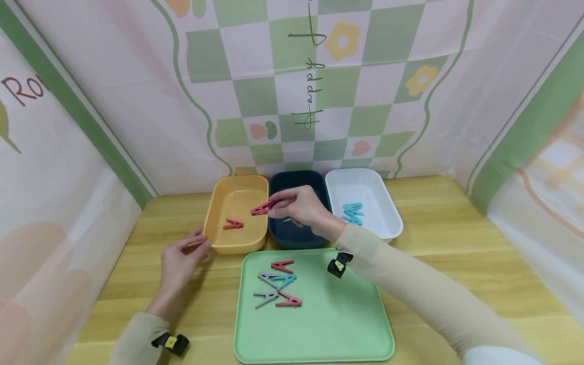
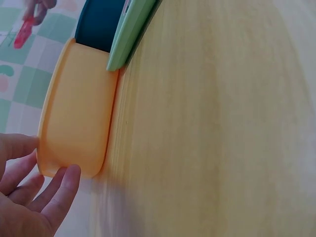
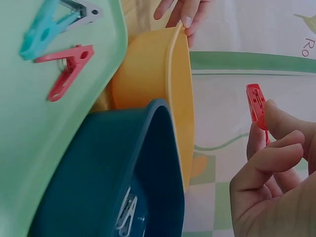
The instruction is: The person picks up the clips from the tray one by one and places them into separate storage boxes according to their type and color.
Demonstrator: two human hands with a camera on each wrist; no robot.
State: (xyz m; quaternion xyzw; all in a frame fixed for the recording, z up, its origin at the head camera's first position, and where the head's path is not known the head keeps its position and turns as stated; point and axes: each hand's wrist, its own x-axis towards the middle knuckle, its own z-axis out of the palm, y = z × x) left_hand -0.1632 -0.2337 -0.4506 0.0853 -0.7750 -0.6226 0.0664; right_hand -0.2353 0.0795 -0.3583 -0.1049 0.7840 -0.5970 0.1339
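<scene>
My right hand pinches a red clothespin between thumb and fingers, above the right side of the yellow bin. Inside that bin lies another red clothespin. At the bin's left rim, my left hand holds the edge, with fingertips against its outer wall. In front, a green tray carries several clothespins: red ones, grey ones and a blue one. The right wrist view shows the held clothespin closely.
Right of the yellow bin stand a dark blue bin, partly hidden by my right hand, and a white bin. Light blue clothespins lie in the white one; a pale clothespin shows in the dark blue one. Patterned cloth hangs behind.
</scene>
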